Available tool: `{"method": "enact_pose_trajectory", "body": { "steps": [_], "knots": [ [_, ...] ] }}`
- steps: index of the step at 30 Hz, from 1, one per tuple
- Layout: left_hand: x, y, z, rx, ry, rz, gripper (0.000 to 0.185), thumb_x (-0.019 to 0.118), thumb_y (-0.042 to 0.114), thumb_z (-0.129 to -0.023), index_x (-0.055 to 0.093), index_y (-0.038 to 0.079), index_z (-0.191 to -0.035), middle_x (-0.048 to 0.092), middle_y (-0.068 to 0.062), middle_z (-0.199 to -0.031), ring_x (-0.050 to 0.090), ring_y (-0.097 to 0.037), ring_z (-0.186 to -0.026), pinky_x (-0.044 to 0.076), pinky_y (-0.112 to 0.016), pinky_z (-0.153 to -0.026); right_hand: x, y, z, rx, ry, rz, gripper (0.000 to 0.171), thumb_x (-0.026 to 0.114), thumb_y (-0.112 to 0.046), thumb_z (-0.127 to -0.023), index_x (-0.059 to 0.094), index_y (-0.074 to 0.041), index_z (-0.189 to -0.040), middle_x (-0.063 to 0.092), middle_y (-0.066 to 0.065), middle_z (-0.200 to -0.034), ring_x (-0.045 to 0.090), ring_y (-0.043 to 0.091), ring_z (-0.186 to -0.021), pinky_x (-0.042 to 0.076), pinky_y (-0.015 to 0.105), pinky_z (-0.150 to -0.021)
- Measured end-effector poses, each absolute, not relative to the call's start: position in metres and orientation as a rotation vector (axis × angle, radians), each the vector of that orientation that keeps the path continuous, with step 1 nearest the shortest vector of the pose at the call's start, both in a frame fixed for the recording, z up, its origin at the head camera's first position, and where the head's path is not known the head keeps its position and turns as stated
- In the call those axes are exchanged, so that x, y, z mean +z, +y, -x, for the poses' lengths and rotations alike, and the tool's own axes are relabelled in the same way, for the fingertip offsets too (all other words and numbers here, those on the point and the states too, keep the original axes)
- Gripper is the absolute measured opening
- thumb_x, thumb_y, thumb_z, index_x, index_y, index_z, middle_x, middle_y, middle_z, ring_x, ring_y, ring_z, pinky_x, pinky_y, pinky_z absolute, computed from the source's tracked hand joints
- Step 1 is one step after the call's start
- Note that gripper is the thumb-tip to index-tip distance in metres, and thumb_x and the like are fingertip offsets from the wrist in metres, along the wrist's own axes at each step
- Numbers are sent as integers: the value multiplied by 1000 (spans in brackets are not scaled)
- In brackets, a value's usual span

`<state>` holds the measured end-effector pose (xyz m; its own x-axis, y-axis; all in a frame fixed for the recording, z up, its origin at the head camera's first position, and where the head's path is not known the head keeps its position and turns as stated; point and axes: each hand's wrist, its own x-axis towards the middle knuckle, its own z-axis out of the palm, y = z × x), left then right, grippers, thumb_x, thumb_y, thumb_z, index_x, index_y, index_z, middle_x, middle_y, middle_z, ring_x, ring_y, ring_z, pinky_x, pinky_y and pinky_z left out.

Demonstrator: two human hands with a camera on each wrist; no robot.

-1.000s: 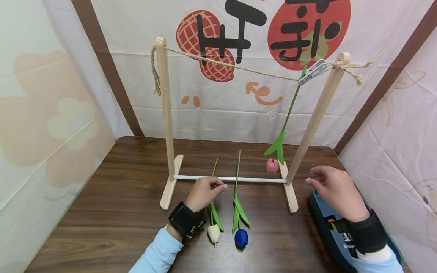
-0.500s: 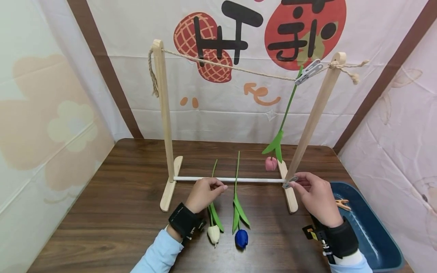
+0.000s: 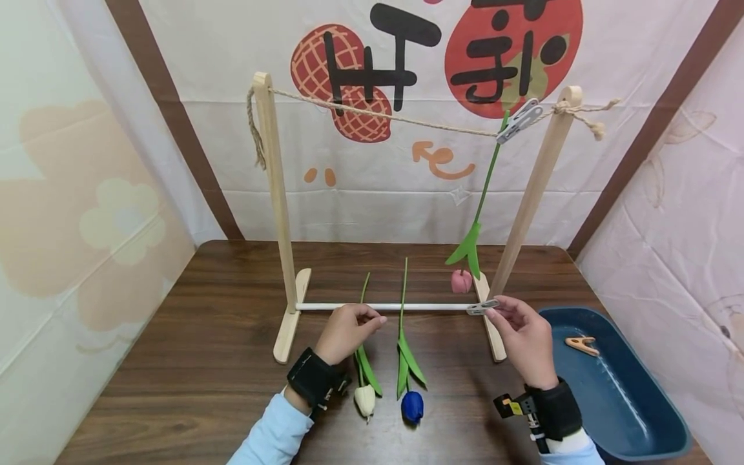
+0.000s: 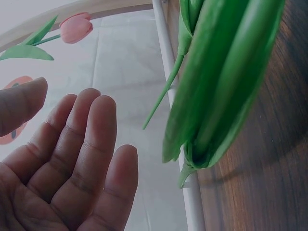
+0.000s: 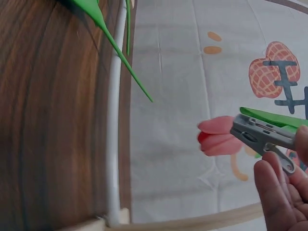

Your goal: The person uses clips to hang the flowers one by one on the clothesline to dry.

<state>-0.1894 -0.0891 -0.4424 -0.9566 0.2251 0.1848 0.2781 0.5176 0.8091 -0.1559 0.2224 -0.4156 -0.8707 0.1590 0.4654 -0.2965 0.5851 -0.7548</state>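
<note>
A wooden rack point(image 3: 278, 194) with a twine line point(image 3: 383, 116) stands on the brown table. A grey clip point(image 3: 520, 121) pins a pink tulip point(image 3: 462, 281) head-down from the twine. A white tulip point(image 3: 365, 399) and a blue tulip point(image 3: 412, 405) lie flat under the rack. My left hand point(image 3: 372, 321) hovers over the white tulip's stem with relaxed fingers point(image 4: 96, 144), holding nothing. My right hand point(image 3: 494, 314) pinches a grey clothespin point(image 3: 482, 308) by the rack's right foot. In the right wrist view that clothespin point(image 5: 262, 136) shows in front of the pink tulip point(image 5: 219, 137).
A dark blue bin point(image 3: 616, 413) sits at the table's right edge with an orange peg point(image 3: 582, 344) inside. The rack's white bottom rod point(image 3: 430, 307) crosses both stems. Printed cloth walls close in the back and sides.
My right hand has moved left from over the blue bin to the rack's right foot, carrying the grey clothespin. The left hand has stayed put.
</note>
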Motion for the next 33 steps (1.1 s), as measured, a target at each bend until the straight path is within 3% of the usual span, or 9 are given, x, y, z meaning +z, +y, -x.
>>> {"method": "enact_pose_trajectory", "body": {
  "steps": [9, 15, 33],
  "knots": [
    [-445, -88, 192, -1433, -2687, 463, 17, 69, 29, -93, 75, 13, -90, 62, 9, -73, 50, -13, -59, 40, -29, -55, -433, 222, 161, 1583, -2137, -35, 25, 75, -11, -87, 70, 0, -109, 70, 13, -92, 64, 7, -76, 51, 17, -67],
    [-446, -88, 192, -1429, -2687, 480, 17, 68, 28, -93, 75, 13, -90, 62, 9, -73, 50, -13, -60, 41, -30, -56, -441, 221, 163, 1761, -2048, 13, 27, 76, -9, -85, 69, 4, -108, 71, 7, -92, 67, 9, -80, 53, 20, -69],
    [-437, -87, 194, -1387, -2724, 446, 13, 70, 25, -92, 75, 14, -89, 62, 9, -72, 51, -13, -60, 40, -30, -57, -448, 223, 167, 1906, -1932, 118, 30, 77, -8, -84, 68, 8, -107, 72, 1, -89, 68, 9, -81, 53, 21, -71]
  ]
}}
